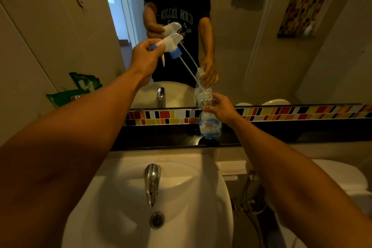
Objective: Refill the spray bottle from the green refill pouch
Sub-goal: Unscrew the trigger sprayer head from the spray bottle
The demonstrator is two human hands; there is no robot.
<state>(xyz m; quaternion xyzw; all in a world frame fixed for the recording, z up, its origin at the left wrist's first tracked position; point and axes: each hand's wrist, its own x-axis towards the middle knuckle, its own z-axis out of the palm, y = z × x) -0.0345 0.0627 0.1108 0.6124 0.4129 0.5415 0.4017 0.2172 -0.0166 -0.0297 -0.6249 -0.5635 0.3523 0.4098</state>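
A clear spray bottle with a blue and white label stands on the dark ledge under the mirror. My right hand grips its neck. My left hand holds the white and blue trigger sprayer head up in the air, off the bottle. Its thin dip tube slants down to the bottle's open mouth, the tip at or just inside it. The green refill pouch leans against the wall at the left, partly hidden by my left forearm.
A white sink with a chrome tap lies below the ledge. A large mirror reflects a person and both hands. Coloured mosaic tiles run along the ledge. A white toilet and a spray hose are at the right.
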